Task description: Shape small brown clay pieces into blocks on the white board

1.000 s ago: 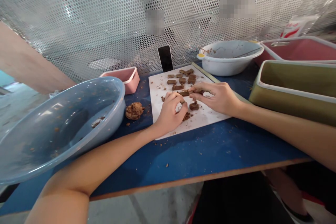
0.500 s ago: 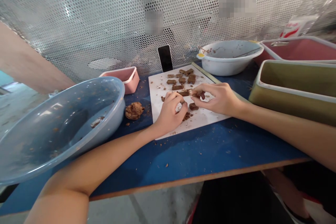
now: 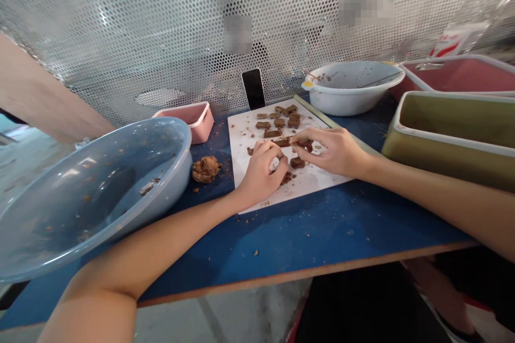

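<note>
On a white board (image 3: 257, 204) lie several small brown clay-like pieces (image 3: 272, 133), some shaped like short blocks or bones. My left hand (image 3: 263, 171) rests on the board's near left part, fingers curled toward the thumb; whatever they hold is hidden. Brown crumbs (image 3: 286, 177) lie beside its thumb. My right hand (image 3: 332, 151) has its thumb and fingers closed around a brown clay piece (image 3: 309, 146), partly covered by the fingers. A longer brown strip (image 3: 281, 142) lies between the hands, and a small block (image 3: 298, 163) sits below my right fingertips.
A rough brown lump (image 3: 206, 169) sits left of the board, near a large blue basin (image 3: 183, 155) and a pink box (image 3: 203, 124). Behind are a phone (image 3: 254, 89) and a white basin (image 3: 346, 101). A green tub (image 3: 442, 153) stands right, before a red tub (image 3: 466, 76).
My right fingers have shifted slightly around the brown piece, which turned and tilted between them. My left hand has stayed in place.
</note>
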A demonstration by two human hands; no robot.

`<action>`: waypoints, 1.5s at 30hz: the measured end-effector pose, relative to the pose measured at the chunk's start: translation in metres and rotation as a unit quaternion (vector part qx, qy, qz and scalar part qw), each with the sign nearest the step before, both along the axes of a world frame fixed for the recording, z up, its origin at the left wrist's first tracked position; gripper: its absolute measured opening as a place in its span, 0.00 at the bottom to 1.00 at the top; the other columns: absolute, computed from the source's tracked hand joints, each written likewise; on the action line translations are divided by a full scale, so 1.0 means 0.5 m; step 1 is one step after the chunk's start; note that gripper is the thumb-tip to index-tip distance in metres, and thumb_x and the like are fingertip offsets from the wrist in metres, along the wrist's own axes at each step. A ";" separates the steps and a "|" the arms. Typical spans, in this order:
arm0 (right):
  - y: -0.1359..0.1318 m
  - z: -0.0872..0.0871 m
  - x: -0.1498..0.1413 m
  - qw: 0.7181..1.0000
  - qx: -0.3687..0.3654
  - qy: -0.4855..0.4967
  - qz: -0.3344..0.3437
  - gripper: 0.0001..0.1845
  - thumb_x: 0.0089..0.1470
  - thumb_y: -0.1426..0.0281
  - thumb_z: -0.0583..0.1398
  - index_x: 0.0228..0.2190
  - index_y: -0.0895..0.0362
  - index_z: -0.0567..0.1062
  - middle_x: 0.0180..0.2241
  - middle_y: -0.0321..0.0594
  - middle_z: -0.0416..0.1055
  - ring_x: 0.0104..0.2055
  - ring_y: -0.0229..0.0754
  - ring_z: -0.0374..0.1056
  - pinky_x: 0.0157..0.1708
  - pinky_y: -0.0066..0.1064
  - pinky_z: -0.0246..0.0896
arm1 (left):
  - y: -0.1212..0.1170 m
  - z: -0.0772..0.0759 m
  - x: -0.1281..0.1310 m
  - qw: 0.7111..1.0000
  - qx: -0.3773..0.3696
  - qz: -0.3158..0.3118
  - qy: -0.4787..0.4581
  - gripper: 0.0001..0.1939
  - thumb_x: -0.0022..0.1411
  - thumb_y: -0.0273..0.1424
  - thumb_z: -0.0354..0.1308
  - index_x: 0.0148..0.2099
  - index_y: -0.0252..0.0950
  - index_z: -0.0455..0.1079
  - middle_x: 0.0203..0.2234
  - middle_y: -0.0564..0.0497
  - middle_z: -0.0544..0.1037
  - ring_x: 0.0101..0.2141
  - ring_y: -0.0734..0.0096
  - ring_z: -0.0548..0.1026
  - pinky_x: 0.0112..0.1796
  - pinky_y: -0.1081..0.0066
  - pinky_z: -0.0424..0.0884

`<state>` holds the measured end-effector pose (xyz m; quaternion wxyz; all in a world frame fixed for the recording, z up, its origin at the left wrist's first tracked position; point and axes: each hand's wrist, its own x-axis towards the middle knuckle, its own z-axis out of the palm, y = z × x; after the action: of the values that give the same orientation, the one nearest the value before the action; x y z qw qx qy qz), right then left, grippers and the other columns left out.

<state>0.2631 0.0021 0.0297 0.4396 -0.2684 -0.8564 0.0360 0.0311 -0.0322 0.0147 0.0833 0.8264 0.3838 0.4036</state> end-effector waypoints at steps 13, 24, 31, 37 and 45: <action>0.011 -0.002 0.002 1.000 -0.010 -0.012 0.009 0.09 0.73 0.60 0.62 0.43 0.51 0.79 0.38 0.36 0.84 0.36 0.41 0.79 0.39 0.32 0.70 | 0.001 -0.005 0.000 1.000 0.002 -0.007 -0.008 0.12 0.75 0.26 0.55 0.36 0.40 0.62 0.36 0.49 0.73 0.45 0.59 0.71 0.48 0.58 0.69; 0.004 0.004 0.008 0.999 -0.034 -0.025 -0.009 0.13 0.77 0.63 0.57 0.43 0.51 0.80 0.37 0.36 0.86 0.36 0.41 0.82 0.40 0.32 0.74 | 0.000 -0.003 0.000 1.000 -0.002 -0.004 -0.007 0.11 0.75 0.27 0.55 0.36 0.40 0.62 0.36 0.49 0.73 0.45 0.59 0.71 0.48 0.58 0.70; 0.011 -0.006 0.008 1.000 -0.001 -0.013 0.002 0.11 0.76 0.64 0.60 0.46 0.52 0.83 0.40 0.37 0.87 0.39 0.43 0.83 0.42 0.32 0.76 | 0.002 -0.007 0.000 1.000 -0.004 -0.002 -0.008 0.11 0.75 0.26 0.55 0.36 0.40 0.63 0.36 0.49 0.73 0.45 0.59 0.71 0.50 0.58 0.70; 0.009 -0.005 0.009 1.000 0.001 -0.016 -0.006 0.10 0.75 0.64 0.61 0.45 0.51 0.83 0.39 0.37 0.87 0.38 0.43 0.84 0.41 0.31 0.76 | 0.002 -0.006 0.001 1.000 0.000 0.001 -0.002 0.11 0.75 0.26 0.56 0.36 0.40 0.62 0.36 0.50 0.73 0.45 0.59 0.71 0.49 0.58 0.70; 0.011 -0.011 0.008 1.000 -0.010 -0.027 -0.006 0.12 0.75 0.63 0.60 0.42 0.51 0.83 0.35 0.35 0.87 0.35 0.42 0.83 0.37 0.31 0.74 | 0.003 -0.006 -0.001 1.000 0.005 -0.008 -0.009 0.10 0.74 0.26 0.56 0.37 0.40 0.63 0.36 0.50 0.73 0.44 0.58 0.71 0.48 0.57 0.70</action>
<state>0.2671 0.0077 0.0243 0.4133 -0.2786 -0.8662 0.0351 0.0306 -0.0306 0.0117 0.0857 0.8265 0.3740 0.4120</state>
